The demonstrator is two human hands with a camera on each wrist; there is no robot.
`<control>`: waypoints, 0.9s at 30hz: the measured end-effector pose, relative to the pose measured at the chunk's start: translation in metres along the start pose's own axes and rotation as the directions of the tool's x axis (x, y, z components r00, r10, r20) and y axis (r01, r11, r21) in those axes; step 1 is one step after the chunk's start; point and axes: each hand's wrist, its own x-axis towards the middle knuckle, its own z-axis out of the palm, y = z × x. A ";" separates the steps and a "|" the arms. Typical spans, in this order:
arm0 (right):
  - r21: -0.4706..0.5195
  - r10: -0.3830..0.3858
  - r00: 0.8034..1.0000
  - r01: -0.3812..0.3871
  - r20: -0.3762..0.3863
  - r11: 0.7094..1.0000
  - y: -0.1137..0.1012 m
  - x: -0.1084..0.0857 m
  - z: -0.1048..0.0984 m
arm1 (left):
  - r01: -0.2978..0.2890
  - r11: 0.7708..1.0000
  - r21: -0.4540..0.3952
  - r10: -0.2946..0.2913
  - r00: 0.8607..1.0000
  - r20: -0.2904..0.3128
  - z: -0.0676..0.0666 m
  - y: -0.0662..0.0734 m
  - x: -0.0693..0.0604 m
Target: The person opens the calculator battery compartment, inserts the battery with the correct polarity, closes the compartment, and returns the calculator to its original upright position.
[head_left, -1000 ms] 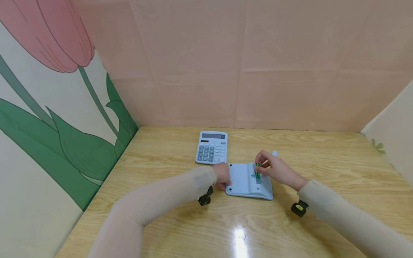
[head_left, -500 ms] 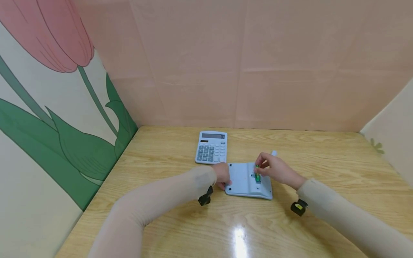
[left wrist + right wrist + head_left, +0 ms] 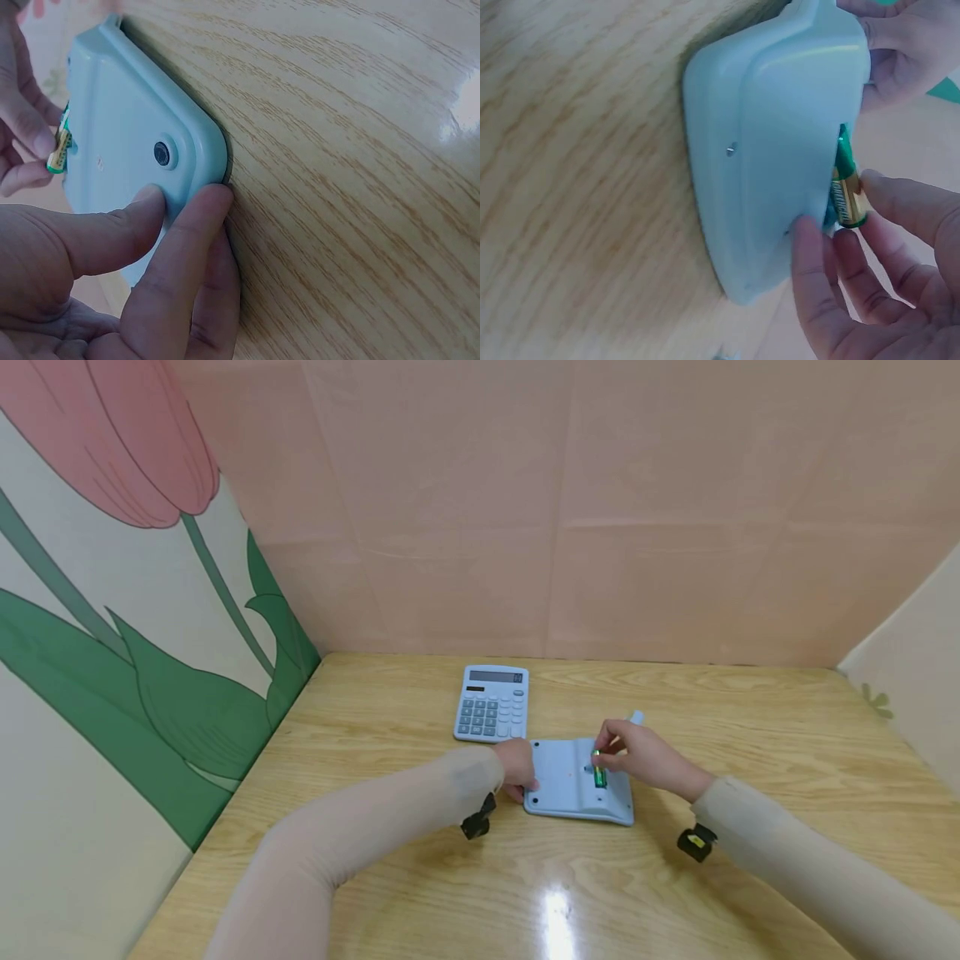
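A light-blue calculator [image 3: 555, 777] lies face down on the table, its back turned up. My left hand [image 3: 517, 762] grips its left edge, thumb on the back and fingers against the side in the left wrist view. Between thumb and fingers, my right hand [image 3: 641, 755] pinches a green and gold battery [image 3: 847, 196]. The battery tilts out of the slot in the calculator's back, its lower end inside and its upper end raised. One right fingertip rests on the casing in the right wrist view.
A second light-blue calculator [image 3: 491, 703] lies face up just behind, its display showing. A small light-blue piece [image 3: 637, 717] sits beyond my right hand, partly hidden. The wooden table [image 3: 405, 877] meets a pink backdrop [image 3: 555, 527] at the rear.
The battery has moved slightly toward me and lower into the slot, my right hand going down with it. My left hand and both calculators stay where they were.
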 end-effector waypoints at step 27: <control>-0.104 -0.024 0.999 0.028 0.035 0.994 -0.018 -0.002 0.000 | -0.006 1.000 0.017 0.006 1.000 0.003 -0.001 0.000 0.000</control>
